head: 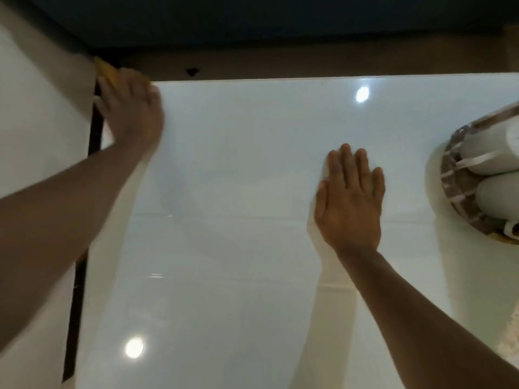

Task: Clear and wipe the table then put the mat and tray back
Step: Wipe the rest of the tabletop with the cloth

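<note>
Tray [460, 192] holds two white cups [488, 153]; left hand [132, 113] grips cloth [108, 71], right hand [351, 200] spread flat.

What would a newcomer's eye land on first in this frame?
The glossy white table fills the view. The left hand presses a yellow cloth at its far left corner, blurred, while the right hand lies flat, palm down, mid-table. A round tray with white cups sits at the right edge.

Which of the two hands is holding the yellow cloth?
The left hand, at the table's far left corner, presses the yellow cloth. The right hand lies flat and empty on the table.
</note>
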